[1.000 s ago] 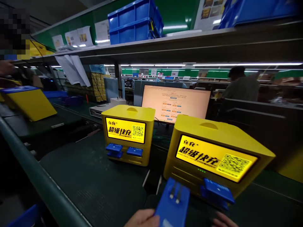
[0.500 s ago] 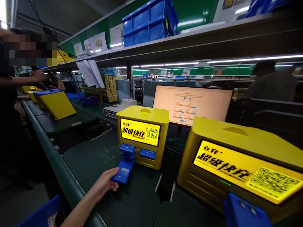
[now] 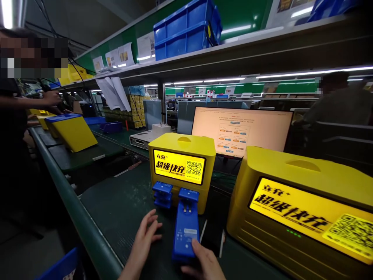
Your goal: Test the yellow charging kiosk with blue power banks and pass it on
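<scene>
My right hand [image 3: 201, 261] grips the near end of a blue power bank [image 3: 185, 229]. Its far end meets the right-hand slot of the smaller-looking yellow charging station [image 3: 182, 147], next to another blue power bank [image 3: 189, 193] sticking out there. My left hand [image 3: 146, 235] hovers open over the dark mat, just in front of two blue power banks [image 3: 162, 193] protruding from the left slots. A second yellow charging station [image 3: 294, 171] with a lit screen stands close at the right.
A lit monitor [image 3: 241, 132] stands behind the stations. Blue crates [image 3: 186, 31] sit on the overhead shelf. At the left a co-worker's hand [image 3: 52, 97] is over a tilted yellow station [image 3: 74, 134]. The bench rail [image 3: 72, 202] runs diagonally; a blue bin [image 3: 58, 268] is below.
My left hand let go of the power bank it held at the left slots and is now empty. My right hand swung its power bank leftward to the left station's right slot.
</scene>
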`<action>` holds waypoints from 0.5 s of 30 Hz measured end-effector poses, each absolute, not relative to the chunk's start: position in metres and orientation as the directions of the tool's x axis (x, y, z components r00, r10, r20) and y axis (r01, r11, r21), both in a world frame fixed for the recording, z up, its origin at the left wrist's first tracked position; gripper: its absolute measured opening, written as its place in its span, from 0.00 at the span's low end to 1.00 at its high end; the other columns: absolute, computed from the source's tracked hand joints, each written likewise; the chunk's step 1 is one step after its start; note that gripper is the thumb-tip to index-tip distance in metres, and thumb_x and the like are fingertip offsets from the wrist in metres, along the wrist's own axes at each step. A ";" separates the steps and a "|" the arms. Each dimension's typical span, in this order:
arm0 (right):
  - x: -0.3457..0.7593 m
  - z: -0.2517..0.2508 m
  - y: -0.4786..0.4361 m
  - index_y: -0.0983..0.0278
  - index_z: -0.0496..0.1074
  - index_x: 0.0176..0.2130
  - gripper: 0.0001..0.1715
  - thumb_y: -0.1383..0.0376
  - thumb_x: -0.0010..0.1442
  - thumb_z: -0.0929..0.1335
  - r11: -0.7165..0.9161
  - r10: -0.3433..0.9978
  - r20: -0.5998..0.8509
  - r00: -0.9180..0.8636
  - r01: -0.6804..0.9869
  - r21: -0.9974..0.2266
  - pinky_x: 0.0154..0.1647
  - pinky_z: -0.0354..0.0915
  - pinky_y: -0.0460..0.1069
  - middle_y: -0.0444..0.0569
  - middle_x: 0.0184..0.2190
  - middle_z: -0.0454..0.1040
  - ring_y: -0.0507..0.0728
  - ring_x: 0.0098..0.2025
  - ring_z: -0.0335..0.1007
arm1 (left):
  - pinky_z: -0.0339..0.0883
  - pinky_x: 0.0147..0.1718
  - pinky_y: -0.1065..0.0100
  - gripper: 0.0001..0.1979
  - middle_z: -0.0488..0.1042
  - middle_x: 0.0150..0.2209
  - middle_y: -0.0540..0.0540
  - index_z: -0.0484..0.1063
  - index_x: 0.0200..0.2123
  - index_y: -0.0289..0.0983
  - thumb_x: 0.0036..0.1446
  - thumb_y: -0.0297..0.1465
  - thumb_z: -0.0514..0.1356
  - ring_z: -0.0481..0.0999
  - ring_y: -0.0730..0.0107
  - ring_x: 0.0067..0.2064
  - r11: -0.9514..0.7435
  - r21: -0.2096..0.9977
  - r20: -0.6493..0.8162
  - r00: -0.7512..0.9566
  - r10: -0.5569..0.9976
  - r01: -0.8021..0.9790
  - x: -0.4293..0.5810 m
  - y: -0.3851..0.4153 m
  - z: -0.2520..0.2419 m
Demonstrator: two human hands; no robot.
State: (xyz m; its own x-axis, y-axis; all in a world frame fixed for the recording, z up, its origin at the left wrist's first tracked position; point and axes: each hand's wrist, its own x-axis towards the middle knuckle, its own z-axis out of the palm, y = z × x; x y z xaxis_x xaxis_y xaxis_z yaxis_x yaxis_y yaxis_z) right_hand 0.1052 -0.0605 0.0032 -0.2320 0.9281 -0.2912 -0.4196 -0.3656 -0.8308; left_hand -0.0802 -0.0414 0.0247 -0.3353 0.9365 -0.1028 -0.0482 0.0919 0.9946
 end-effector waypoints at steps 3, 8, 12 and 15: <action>0.078 0.009 -0.054 0.69 0.76 0.33 0.39 0.39 0.38 0.74 -0.316 0.948 -0.282 -0.149 -0.547 -0.775 0.30 0.72 0.51 0.54 0.31 0.75 0.63 0.36 0.72 | 0.55 0.58 0.47 0.22 0.53 0.62 0.45 0.56 0.58 0.48 0.61 0.34 0.53 0.56 0.52 0.61 -0.325 0.624 0.397 0.070 0.915 0.710 -0.087 -0.059 0.020; 0.071 0.000 -0.062 0.66 0.77 0.35 0.38 0.38 0.37 0.73 -0.237 0.953 -0.303 0.001 -0.623 -0.746 0.31 0.70 0.50 0.53 0.35 0.76 0.64 0.40 0.71 | 0.43 0.58 0.40 0.29 0.41 0.65 0.41 0.47 0.62 0.51 0.60 0.26 0.51 0.48 0.50 0.64 -0.714 -0.167 0.505 0.681 0.531 0.680 -0.074 -0.050 0.025; 0.067 -0.009 -0.055 0.62 0.77 0.35 0.37 0.36 0.37 0.72 -0.214 0.956 -0.293 0.013 -0.650 -0.729 0.39 0.68 0.51 0.50 0.35 0.77 0.64 0.43 0.70 | 0.38 0.60 0.43 0.33 0.43 0.65 0.43 0.47 0.62 0.53 0.56 0.24 0.54 0.50 0.51 0.63 -0.714 -0.291 0.544 0.724 0.424 0.637 -0.071 -0.036 0.026; 0.059 -0.002 -0.035 0.63 0.76 0.39 0.41 0.33 0.41 0.68 -0.145 0.984 -0.178 -0.007 -0.610 -0.779 0.51 0.62 0.52 0.50 0.42 0.75 0.64 0.50 0.65 | 0.36 0.59 0.40 0.32 0.41 0.65 0.38 0.49 0.62 0.51 0.57 0.37 0.58 0.49 0.45 0.63 -0.642 -0.320 0.580 0.680 0.449 0.697 -0.077 -0.019 0.023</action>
